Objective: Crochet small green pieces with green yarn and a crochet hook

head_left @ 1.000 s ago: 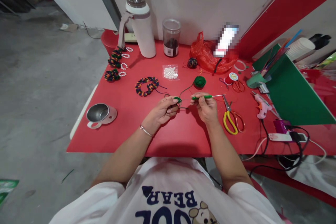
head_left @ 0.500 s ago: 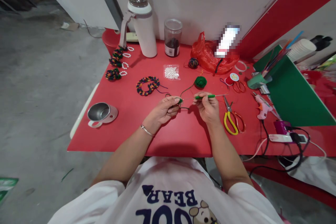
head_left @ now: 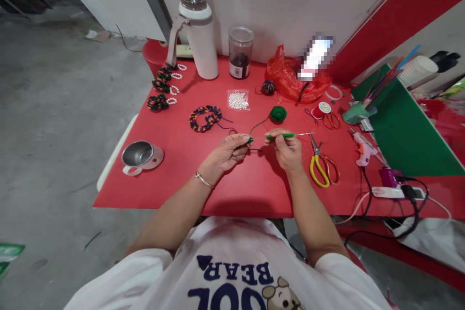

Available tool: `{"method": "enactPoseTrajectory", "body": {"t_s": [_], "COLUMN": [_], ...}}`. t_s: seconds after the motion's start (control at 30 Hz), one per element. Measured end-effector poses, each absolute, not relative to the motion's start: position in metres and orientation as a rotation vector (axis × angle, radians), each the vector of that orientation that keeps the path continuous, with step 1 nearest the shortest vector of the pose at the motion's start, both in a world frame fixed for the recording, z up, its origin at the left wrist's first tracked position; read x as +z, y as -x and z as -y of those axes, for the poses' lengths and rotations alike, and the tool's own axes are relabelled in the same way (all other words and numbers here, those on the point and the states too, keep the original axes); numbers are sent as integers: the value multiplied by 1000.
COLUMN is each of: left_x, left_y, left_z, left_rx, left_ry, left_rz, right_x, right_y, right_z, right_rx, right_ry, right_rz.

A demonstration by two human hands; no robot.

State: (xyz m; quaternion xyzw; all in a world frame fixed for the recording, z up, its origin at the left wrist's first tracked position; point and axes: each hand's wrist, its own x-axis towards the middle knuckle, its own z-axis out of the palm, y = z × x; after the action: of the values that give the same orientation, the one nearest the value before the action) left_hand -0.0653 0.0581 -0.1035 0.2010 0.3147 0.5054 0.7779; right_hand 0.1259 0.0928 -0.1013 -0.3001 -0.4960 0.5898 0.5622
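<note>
Left hand (head_left: 232,148) pinched green yarn (head_left: 250,140); right hand (head_left: 288,149) held a green-handled tool (head_left: 288,135) level. Table (head_left: 250,189) stretched to its six-o'clock edge.

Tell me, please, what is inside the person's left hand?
A small bit of green yarn shows at the thumb and fingertips of the left hand. The curled fingers cover the palm, so whether anything else lies inside cannot be seen.
</note>
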Motion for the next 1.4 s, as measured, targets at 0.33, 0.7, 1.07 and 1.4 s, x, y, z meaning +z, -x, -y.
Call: {"method": "enactPoseTrajectory", "body": {"t_s": [0.33,0.7,1.07,1.4], "left_x": [-107,-107,-111,-101], "left_y": [65,65,64,67], "left_z": [-60,-61,-62,-62], "left_rx": [1115,1118,1114,1089], "left_ry": [-430,-421,-414,-417], "left_rz": [-743,-772,-745,-704], "right_x": [-97,-102,-105,-111], "right_y": [-130,-131,-128,-125], "right_z": [-89,-92,-91,-96], "right_rx": [1241,1157,1273,1390], "right_ry": [742,689,721,712], "right_rz": [1409,1529,1431,1177]}}
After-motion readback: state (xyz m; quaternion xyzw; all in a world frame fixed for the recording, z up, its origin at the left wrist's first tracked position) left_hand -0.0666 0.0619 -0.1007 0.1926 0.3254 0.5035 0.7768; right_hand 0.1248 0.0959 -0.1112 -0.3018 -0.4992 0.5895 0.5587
